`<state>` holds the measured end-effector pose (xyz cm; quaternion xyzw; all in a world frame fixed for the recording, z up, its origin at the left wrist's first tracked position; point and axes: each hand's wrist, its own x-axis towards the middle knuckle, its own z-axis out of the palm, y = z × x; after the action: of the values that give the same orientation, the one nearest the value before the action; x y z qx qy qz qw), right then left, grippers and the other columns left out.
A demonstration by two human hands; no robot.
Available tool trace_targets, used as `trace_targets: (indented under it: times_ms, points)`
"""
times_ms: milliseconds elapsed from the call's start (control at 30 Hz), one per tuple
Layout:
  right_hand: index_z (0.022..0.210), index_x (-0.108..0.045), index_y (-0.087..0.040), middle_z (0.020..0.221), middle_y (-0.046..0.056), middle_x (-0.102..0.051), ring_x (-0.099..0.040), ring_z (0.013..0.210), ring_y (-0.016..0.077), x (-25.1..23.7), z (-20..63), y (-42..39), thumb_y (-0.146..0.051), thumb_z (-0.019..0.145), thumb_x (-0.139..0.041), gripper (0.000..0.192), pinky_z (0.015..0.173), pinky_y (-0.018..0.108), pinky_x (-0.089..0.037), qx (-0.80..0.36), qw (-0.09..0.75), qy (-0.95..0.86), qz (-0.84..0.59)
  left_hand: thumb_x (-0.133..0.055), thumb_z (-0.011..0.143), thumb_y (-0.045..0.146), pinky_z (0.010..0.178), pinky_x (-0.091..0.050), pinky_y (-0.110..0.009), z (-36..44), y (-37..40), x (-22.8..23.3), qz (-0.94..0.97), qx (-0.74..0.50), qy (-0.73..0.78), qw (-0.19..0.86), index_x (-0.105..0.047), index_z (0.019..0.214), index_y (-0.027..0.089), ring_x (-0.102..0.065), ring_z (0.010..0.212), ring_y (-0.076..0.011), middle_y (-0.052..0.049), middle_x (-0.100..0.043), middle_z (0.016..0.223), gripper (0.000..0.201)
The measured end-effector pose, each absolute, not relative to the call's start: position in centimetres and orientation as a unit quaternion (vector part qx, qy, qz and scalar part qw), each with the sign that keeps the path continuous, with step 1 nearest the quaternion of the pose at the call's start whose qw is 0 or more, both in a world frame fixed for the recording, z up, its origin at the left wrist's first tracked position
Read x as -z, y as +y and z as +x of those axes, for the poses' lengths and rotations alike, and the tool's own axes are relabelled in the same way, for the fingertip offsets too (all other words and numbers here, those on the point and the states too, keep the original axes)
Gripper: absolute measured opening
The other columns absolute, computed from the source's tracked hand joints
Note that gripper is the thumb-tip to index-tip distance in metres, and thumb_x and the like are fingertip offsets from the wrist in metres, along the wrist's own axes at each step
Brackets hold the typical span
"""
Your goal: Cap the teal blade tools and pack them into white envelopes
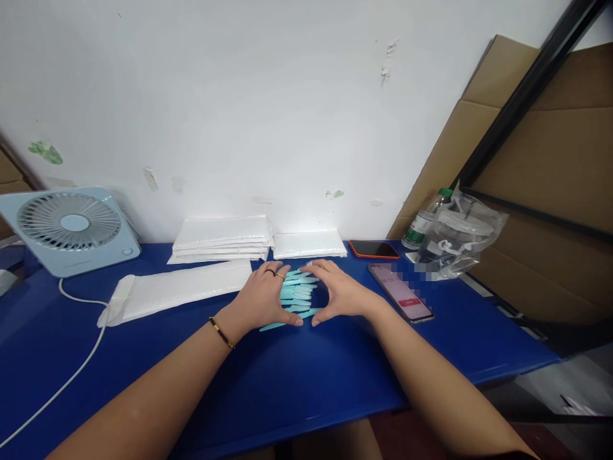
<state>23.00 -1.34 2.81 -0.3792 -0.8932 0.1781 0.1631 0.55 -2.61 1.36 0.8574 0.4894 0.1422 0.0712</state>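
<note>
A loose pile of slim teal plastic sticks with flat handles (297, 292) lies on the blue table, roughly side by side; their exact kind is too small to tell. My left hand (266, 295) curves around the pile's left side, its fingers at the far edge and its thumb at the near edge, covering some stick ends. On the other side, my right hand (342, 291) forms an open C, fingertips by the far sticks and thumb near the closest one. A gap shows between its palm and the pile. One stick pokes out below my left thumb.
White padded mailers (220, 236) are stacked at the back, with a smaller stack (310, 244) beside them. One long mailer (184, 291) lies left. A fan (74, 223), two phones (373, 249), a bottle (421, 223) and a bagged cup (457, 239) stand around. A cable (89, 354) crosses the left.
</note>
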Motion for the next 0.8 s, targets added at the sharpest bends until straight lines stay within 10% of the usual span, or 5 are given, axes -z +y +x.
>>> trace_targets:
  times_ms: [133,400,800]
  points:
    - [0.144,-0.014,-0.023,0.146,0.015,-0.019,-0.013,0.134,0.0337,-1.4,22.9,0.3,-0.053,0.047,-0.077,0.119,0.105,0.047,-0.021,-0.209,0.113,-0.899,-0.368,-0.059,0.055,0.072,0.097,-0.032,-0.041,0.0,-1.8,-0.7,0.856,-0.099,0.497,0.103,-0.034,0.134,0.012,-0.033,0.124,-0.0340,-0.019,-0.040,0.134,0.102]
    - [0.108,-0.054,-0.016,0.097,0.008,-0.053,-0.050,0.091,0.0202,-1.9,21.6,-1.3,-0.016,0.068,-0.058,0.040,0.078,0.030,-0.042,-0.155,0.106,-0.925,-0.331,-0.052,0.073,0.027,0.080,-0.042,-0.033,1.9,-3.3,-1.7,0.880,-0.072,0.465,0.057,-0.057,0.093,0.016,-0.055,0.091,-0.0238,-0.010,-0.060,0.093,0.024]
    - [0.093,-0.055,-0.016,0.089,0.009,-0.062,-0.058,0.076,0.0229,-4.6,19.0,-2.4,-0.020,0.066,-0.056,0.028,0.062,0.030,-0.040,0.018,-0.006,-0.922,-0.388,-0.052,0.072,0.022,0.074,-0.045,-0.034,2.8,-3.6,-1.1,0.880,-0.081,0.466,0.043,-0.051,0.093,0.014,-0.059,0.084,-0.0247,-0.011,-0.061,0.092,0.023]
